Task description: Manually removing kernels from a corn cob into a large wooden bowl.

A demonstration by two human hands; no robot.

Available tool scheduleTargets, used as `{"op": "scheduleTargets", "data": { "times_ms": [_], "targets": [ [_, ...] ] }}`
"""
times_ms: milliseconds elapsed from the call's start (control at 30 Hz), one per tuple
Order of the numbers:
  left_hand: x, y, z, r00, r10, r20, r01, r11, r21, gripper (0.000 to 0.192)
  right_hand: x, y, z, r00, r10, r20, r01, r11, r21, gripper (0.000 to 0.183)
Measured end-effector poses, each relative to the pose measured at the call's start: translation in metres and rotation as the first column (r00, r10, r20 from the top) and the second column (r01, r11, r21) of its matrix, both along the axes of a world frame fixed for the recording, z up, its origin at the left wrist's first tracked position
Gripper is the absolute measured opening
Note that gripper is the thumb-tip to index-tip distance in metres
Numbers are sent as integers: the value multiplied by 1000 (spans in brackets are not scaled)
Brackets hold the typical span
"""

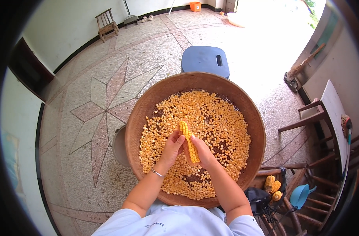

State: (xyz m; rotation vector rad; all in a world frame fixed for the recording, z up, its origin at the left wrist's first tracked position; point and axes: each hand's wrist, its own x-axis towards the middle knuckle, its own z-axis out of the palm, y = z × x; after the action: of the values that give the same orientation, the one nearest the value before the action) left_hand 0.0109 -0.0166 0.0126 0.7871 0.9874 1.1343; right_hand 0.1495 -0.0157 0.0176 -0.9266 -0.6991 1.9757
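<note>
A partly shelled corn cob (pixel 189 143) is held between my two hands, above a round woven sieve basket (pixel 197 77) with a tall brown rim. Yellow rows of kernels remain along its middle, with bare cob at the sides. My left hand (pixel 172 147) grips the cob from the left, its thumb near the kernels. On the right side, my right hand (pixel 202 150) has its thumb against the cob; its fingers are mostly hidden. Loose yellow corn kernels (pixel 226 126) cover much of the basket's mesh bottom.
A blue plastic stool (pixel 201 59) touches the basket's far side. A grey round container (pixel 120 146) is partly under its left rim. At right are several corn cobs (pixel 275 186), a light-blue plastic dipper (pixel 299 197), a black bag (pixel 256 199) and wooden chairs (pixel 296 183).
</note>
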Motion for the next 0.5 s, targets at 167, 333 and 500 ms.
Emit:
{"op": "scheduleTargets", "data": {
  "times_ms": [167,333,500],
  "targets": [
    [1,-3,-2,1000,16,1,-16,999,47,45,3,-1,6,995,85,44,-89,992,93,38],
    [0,-3,1,999,-22,23,22,1000,-5,42,5,-1,9,1000,9,-24,-11,995,-97,37],
    [4,-2,5,993,-50,-105,59,994,90,43,8,2,8,999,0,-37,-4,992,-125,38]
  ]
}}
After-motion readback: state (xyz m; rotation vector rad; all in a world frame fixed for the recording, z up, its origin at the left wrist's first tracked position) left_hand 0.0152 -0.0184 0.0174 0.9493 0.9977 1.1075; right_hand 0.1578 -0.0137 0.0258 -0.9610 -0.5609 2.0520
